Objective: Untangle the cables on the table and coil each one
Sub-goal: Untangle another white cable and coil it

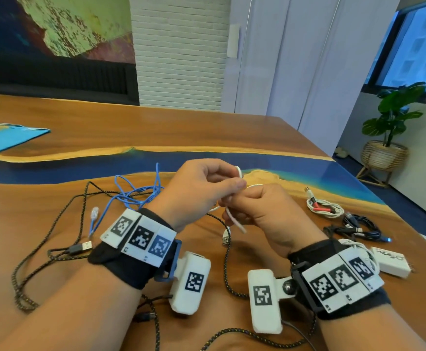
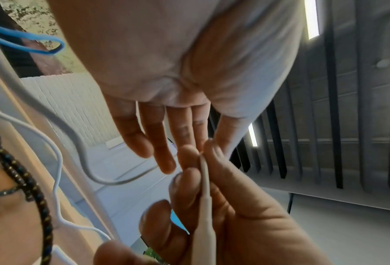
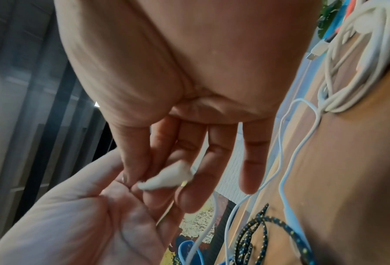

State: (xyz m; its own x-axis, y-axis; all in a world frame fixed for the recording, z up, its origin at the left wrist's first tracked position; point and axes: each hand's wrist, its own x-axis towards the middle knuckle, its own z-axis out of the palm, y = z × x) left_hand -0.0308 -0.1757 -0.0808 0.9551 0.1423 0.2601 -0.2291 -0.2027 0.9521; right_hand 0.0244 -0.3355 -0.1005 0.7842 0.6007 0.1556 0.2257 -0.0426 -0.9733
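Coiling is underway on the thin white cable [image 1: 234,220], lifted above the surface [image 1: 207,130] between both hands. The left hand [image 1: 196,191] is pinching a loop; the right hand [image 1: 265,211] is pinching the free end. Next, probably, comes tucking that end to secure the coil.

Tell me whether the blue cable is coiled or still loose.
Loose. The blue cable sprawls in irregular loops on the table, one clear-plug end lying free, crossing the black braided cable; no hand touches it.
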